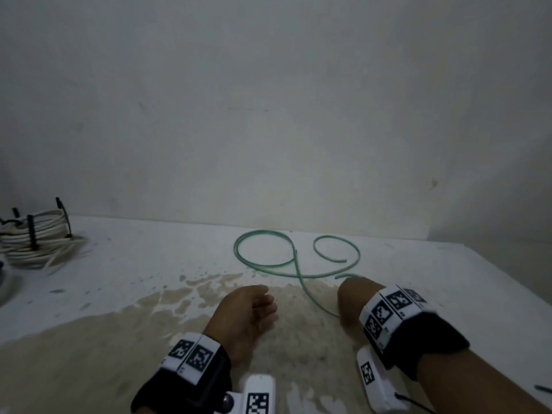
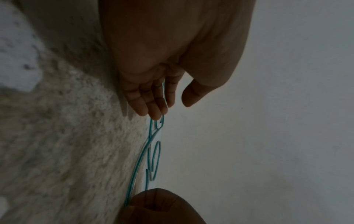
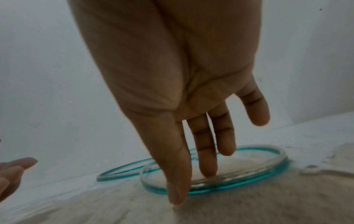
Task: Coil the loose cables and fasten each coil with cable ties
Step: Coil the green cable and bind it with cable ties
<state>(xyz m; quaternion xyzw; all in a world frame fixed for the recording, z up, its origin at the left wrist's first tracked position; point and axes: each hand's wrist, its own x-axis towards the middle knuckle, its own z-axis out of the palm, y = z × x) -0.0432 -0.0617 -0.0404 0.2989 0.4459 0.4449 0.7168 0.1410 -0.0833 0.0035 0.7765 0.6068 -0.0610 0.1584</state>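
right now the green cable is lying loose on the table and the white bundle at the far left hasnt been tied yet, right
One thing is off: the white bundle at the far left is already tied. The head view shows dark cable ties wrapped around it. The rest holds: the green cable lies loose in open loops on the table, with neither the left hand nor the right hand gripping it.

Head cam: high, looks fwd and down over both wrists at the table [image 1: 119,264] and far wall [image 1: 268,100]; wide view. L wrist cam: close under the left hand [image 2: 153,94], rolled sideways, facing right along the table. R wrist cam: close under the right hand [image 3: 182,106], low, facing the far wall. All 3 share the green cable [image 1: 295,264] loops.
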